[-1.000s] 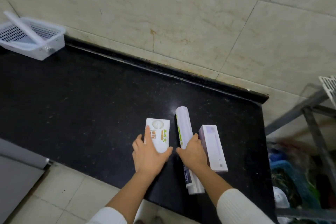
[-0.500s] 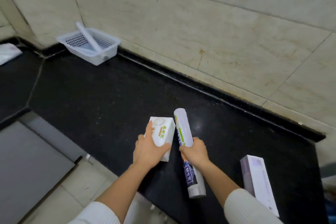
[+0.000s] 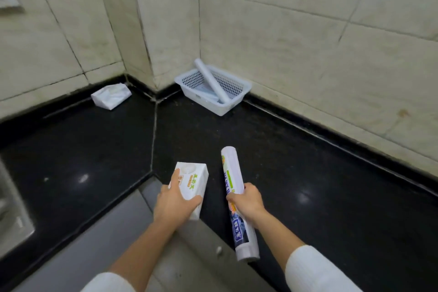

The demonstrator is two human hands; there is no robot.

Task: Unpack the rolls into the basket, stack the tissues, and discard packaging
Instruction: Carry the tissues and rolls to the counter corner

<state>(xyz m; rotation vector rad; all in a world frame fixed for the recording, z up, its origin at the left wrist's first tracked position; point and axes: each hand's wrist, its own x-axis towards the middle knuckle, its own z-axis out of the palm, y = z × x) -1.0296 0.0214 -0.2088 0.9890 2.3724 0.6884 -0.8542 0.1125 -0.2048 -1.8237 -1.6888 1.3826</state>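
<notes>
Right hand is wrapped tight round the roll, left hand clamps a tissue pack, both above the counter. Basket sits far back w/ one roll inside already. Imo lay this one flat alongside, not propped on the rim.

Beige marble-look wall tiles with dark grout lines rise on the far side, meeting in an inside corner and then a projecting corner up and to the left of centre. A glossy black stone countertop runs in an L along both walls, edged by a low black upstand; a pale seam crosses it at the bend. Soft spots of ceiling light reflect on the stone. At the far left edge sits a metal sink. Below, grey cabinet fronts and pale floor tiles show.
</notes>
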